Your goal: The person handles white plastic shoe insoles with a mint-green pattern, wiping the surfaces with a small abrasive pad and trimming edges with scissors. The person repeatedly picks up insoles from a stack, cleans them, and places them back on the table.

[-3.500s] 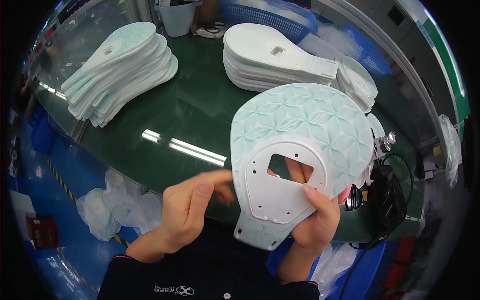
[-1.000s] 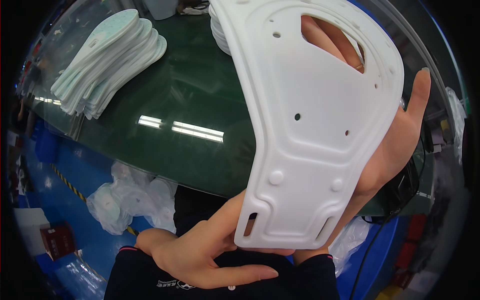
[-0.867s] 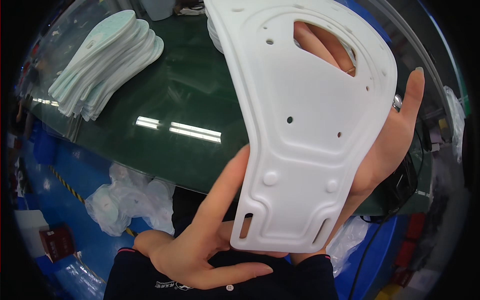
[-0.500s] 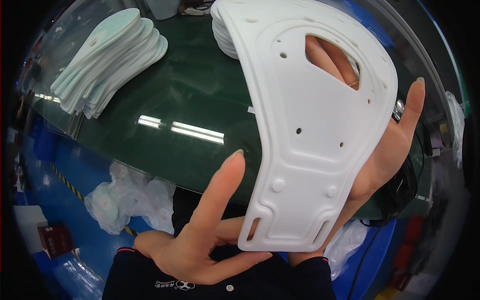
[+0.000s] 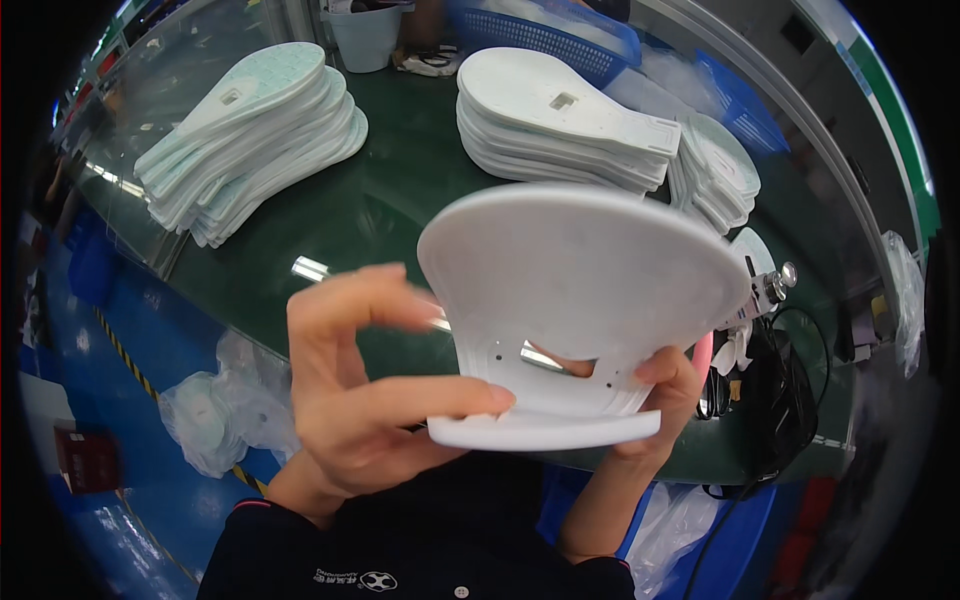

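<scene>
A white moulded plastic panel (image 5: pixel 580 260) is held up over the near side of the dark green table. It is tilted so its curved inner face shows, with a cutout and small holes low in it. My left hand (image 5: pixel 365 395) grips its narrow near end, one finger lying over the edge; another finger is raised and blurred. On the panel's right side, my right hand (image 5: pixel 668 395) holds the wall with the thumb inside and the other fingers mostly hidden behind. Beyond the panel lies a stack of similarly outlined white pieces (image 5: pixel 560 110).
Pale green-white pieces (image 5: pixel 260 130) are stacked at the left, with more pieces (image 5: pixel 715 170) at the right. A grey bin (image 5: pixel 368 40) and blue baskets (image 5: pixel 560 40) stand behind. Right of my hands are a metal-knobbed device (image 5: pixel 765 290) and black cables. Filled plastic bags (image 5: pixel 225 410) sit lower left.
The panel has moved lower and tipped, from its broad face with slots to its curved inside. My right thumb now presses inside it. The stacks behind have come into fuller view.
</scene>
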{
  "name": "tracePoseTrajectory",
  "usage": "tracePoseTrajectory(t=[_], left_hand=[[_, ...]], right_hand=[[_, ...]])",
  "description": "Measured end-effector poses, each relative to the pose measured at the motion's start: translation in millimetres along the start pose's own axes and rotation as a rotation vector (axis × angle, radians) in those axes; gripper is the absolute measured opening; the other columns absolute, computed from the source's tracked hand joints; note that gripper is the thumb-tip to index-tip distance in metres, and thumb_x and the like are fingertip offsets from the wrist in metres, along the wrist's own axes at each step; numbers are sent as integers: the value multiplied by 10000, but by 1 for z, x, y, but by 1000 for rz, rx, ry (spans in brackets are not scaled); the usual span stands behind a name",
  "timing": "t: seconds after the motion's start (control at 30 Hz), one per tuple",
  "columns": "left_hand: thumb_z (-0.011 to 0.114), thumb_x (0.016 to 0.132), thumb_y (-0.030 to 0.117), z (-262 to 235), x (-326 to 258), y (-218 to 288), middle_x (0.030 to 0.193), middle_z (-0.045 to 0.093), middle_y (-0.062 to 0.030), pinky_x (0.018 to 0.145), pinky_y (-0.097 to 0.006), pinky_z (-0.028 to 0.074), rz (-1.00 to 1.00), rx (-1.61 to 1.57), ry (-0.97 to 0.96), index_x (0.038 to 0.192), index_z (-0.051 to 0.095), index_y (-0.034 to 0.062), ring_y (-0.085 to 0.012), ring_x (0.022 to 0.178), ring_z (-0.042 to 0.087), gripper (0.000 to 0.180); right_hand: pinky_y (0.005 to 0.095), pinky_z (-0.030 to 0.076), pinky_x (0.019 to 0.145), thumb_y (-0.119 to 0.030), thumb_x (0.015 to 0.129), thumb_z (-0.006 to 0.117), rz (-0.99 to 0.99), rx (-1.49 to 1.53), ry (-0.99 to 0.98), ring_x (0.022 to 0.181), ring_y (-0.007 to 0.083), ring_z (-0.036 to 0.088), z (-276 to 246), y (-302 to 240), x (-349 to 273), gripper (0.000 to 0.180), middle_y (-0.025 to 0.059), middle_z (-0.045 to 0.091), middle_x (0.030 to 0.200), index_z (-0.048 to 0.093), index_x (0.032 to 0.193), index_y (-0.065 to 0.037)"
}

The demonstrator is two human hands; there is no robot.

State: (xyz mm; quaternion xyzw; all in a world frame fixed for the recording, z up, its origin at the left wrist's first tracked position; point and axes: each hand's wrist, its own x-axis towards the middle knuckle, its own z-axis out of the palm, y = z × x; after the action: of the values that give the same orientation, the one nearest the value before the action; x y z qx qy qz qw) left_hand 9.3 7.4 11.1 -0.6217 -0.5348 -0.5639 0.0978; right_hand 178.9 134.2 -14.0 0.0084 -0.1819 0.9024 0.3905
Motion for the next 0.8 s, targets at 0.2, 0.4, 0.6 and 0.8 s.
tracePoseTrajectory(t=[0.2,0.4,0.6,0.8], left_hand=[[737,646,220,11,5,-17,885,621,-143,1005,-557,197,-108,-477,-160,724,610,110,-312,977,555,185],[692,690,188,5,6,-1,794,632,6,1012,-569,200,16,-181,-213,693,629,186,-176,847,582,63],[660,683,236,6,7,2,829,610,73,996,-612,204,61,-122,-285,681,634,241,-119,863,534,26],[684,628,268,8,-1,-2,827,582,94,970,-639,230,165,-55,-201,693,626,265,-135,862,505,87]], right_hand=[[457,385,902,2,547,404,95,2,-17,938,377,545,-28,6,-30,624,256,575,979,463,1163,83],[559,234,995,-229,772,492,-360,-721,22,1033,322,504,-20,-4,-32,503,166,568,983,418,1197,29],[596,203,974,-418,690,635,-683,-1317,-51,1025,351,505,11,-1,-41,645,145,618,853,449,1132,13],[569,219,976,-252,567,790,-635,-1622,-310,1017,332,530,23,-1,-32,692,66,650,883,460,1140,-48]])
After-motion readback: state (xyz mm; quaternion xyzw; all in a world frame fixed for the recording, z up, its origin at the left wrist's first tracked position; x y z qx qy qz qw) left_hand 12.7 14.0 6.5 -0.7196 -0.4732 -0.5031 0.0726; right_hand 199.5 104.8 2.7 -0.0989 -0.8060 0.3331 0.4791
